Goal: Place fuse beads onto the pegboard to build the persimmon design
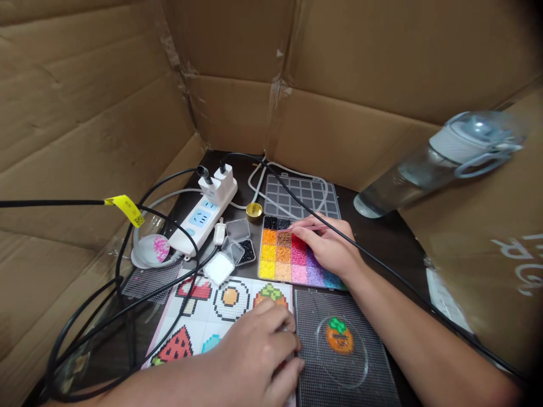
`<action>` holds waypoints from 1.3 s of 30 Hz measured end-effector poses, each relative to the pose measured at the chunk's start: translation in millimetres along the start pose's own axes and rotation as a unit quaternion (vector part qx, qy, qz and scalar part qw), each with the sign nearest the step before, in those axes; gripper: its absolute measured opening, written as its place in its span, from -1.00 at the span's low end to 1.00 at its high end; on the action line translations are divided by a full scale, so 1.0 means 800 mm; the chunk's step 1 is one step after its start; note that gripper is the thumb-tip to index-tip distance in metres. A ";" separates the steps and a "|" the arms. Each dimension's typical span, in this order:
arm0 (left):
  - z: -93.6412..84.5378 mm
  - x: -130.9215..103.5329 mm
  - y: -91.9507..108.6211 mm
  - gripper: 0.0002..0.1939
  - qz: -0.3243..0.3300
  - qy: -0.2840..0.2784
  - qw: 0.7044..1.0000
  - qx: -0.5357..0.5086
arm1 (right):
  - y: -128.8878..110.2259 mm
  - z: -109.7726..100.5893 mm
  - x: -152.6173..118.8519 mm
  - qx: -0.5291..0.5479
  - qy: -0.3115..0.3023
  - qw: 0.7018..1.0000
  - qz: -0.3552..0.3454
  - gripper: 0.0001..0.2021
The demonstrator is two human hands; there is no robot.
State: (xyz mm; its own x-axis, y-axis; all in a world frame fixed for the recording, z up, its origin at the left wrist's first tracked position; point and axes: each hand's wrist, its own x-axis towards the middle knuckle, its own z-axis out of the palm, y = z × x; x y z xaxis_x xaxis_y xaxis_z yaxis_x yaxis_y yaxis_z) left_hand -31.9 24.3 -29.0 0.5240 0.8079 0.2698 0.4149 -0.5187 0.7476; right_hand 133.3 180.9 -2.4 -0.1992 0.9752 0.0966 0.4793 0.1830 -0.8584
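My right hand is closed round a pair of pink tweezers, with the tips over the brown beads in the divided bead box. Part of the box is hidden under that hand. My left hand rests on the printed pattern sheet, its fingers loosely bent and apart at the left edge of the clear pegboard. On the pegboard sits an orange bead figure with a green top and some dark beads in it.
A white power strip stands at the left with black cables looping around. Small containers of black beads and white beads lie near a gold cup. A water bottle is at the right. Cardboard walls enclose the table.
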 end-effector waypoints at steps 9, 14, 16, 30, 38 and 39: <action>-0.002 -0.006 0.007 -0.86 0.005 -0.038 0.998 0.057 | -0.007 -0.021 -0.002 0.138 0.022 0.990 -0.007 -0.76; -0.001 -0.008 0.009 -0.81 0.012 -0.045 0.995 0.085 | -0.001 -0.041 -0.013 0.129 0.080 0.988 -0.007 -0.75; -0.001 -0.008 0.009 -0.80 0.018 -0.045 0.994 0.096 | 0.005 -0.050 -0.025 0.126 0.097 0.987 0.009 -0.75; 0.000 -0.011 0.009 -0.65 0.093 -0.046 0.983 0.153 | 0.027 -0.071 -0.198 0.102 0.161 0.981 0.029 -0.88; 0.005 -0.007 0.015 -0.51 0.122 -0.122 0.965 0.196 | 0.031 -0.063 -0.243 0.056 0.168 0.984 0.024 -0.88; 0.005 -0.007 0.015 -0.51 0.120 -0.123 0.965 0.197 | 0.032 -0.061 -0.244 0.056 0.170 0.984 0.025 -0.88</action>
State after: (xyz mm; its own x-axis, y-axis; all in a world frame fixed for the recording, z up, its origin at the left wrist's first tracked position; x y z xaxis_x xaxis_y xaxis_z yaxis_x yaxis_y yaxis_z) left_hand -26.7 12.6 -23.6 0.7809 0.5855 0.2178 0.4849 -0.7879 0.3796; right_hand 226.8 1.1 -18.8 0.1281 0.9714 0.2000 0.3799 0.1383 -0.9146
